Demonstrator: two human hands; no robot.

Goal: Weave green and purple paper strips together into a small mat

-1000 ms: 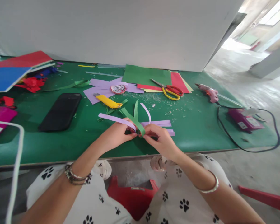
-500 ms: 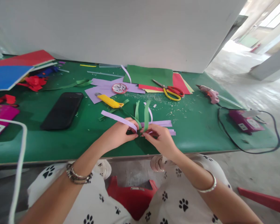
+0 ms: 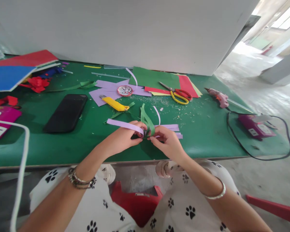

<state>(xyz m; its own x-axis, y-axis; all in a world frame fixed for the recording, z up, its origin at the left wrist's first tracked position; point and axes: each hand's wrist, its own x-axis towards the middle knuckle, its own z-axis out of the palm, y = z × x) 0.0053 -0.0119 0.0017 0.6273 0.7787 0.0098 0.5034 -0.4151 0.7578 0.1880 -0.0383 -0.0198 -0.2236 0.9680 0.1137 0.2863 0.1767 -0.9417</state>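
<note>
Near the table's front edge, my left hand [image 3: 130, 137] pinches a purple paper strip [image 3: 120, 123] that sticks out to the left past the fingers. Close beside it, my right hand [image 3: 166, 139] has its thumb and fingertips closed on a green paper strip [image 3: 147, 119], which bends over between the two hands. Fingers hide where the strips meet. Several purple strips [image 3: 174, 128] lie flat just beyond my right hand, and a thin curled purple strip [image 3: 157, 115] rises behind it.
A yellow utility knife [image 3: 114, 104], scissors [image 3: 181, 97] and a small round dish [image 3: 125, 91] lie further back on paper sheets. A black phone [image 3: 65, 112] rests at left. To the right are a pink glue gun [image 3: 217, 97] and a purple power strip [image 3: 255, 125] with a black cord.
The right-hand green strip, upright before, is now bent down and over between my hands. My right hand has shifted very slightly; my left keeps its pinch.
</note>
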